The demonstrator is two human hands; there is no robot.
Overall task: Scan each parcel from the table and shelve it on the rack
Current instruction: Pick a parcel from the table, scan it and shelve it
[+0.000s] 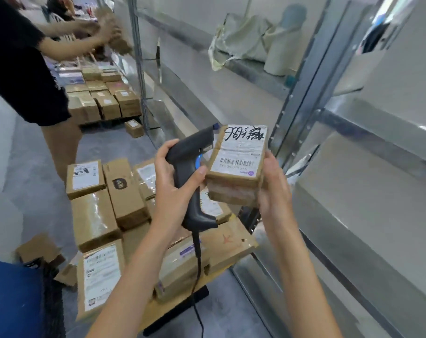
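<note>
Left hand [175, 184] grips a black pistol-shaped barcode scanner [191, 176], fingers curled round its handle, thumb touching the parcel's near corner. Right hand [271, 189] holds a small brown cardboard parcel with a white barcode label [236, 164], fingers wrapped underneath, above the table's right edge. More taped cardboard parcels [109, 198] crowd the wooden table [233, 245], just beside the grey metal rack [302, 98].

Right hand [272, 189]: fingers hidden behind the small brown cardboard parcel with a white label [236, 164]; only palm and thumb side show. Parcel label barcode and print too blurred to read; the handwritten black scrawl is upside down, illegible.

Black handheld barcode scanner [192, 176]: grip partly covered by the left hand [173, 184]; its black cable [197, 276] runs off the bottom edge.

Second person in a black top [17, 59], upper left: head cut by the frame edge, hands motion-blurred.

Pale sacks [246, 42] on the grey metal rack [302, 93], upper centre: blurred, contents unclear.
</note>
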